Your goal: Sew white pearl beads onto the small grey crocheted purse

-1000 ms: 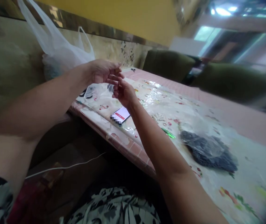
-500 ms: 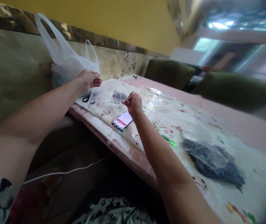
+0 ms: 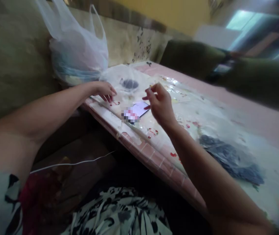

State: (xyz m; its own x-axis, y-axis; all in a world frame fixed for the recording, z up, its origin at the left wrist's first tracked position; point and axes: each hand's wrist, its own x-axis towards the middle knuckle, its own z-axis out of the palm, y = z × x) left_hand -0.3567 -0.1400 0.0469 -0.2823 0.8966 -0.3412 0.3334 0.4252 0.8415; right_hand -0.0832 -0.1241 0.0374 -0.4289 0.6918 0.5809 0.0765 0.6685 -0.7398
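Observation:
My left hand (image 3: pixel 106 91) hovers over the near edge of the table, its fingers loosely bent downward and apart, with nothing visible in them. To its right, my right hand (image 3: pixel 161 103) is raised above the table. Its thumb and forefinger meet in a pinch, and what they hold is too small to make out; the other fingers are spread. Between the hands lies a phone (image 3: pixel 140 109) with a lit screen. Behind it, a clear plastic bag holding something dark (image 3: pixel 130 84) rests on the tablecloth.
A full white carrier bag (image 3: pixel 80 49) stands at the wall. A clear bag of dark pieces (image 3: pixel 232 160) lies on the right of the table (image 3: pixel 149 151). Green chairs (image 3: pixel 185 60) line the far side. A white cable (image 3: pixel 80 162) hangs below the near edge.
My left hand has moved from beside the carrier bag down and right, its fingers loosening. My right hand has shifted right and its fist has unfolded into a pinch. The view has tilted down.

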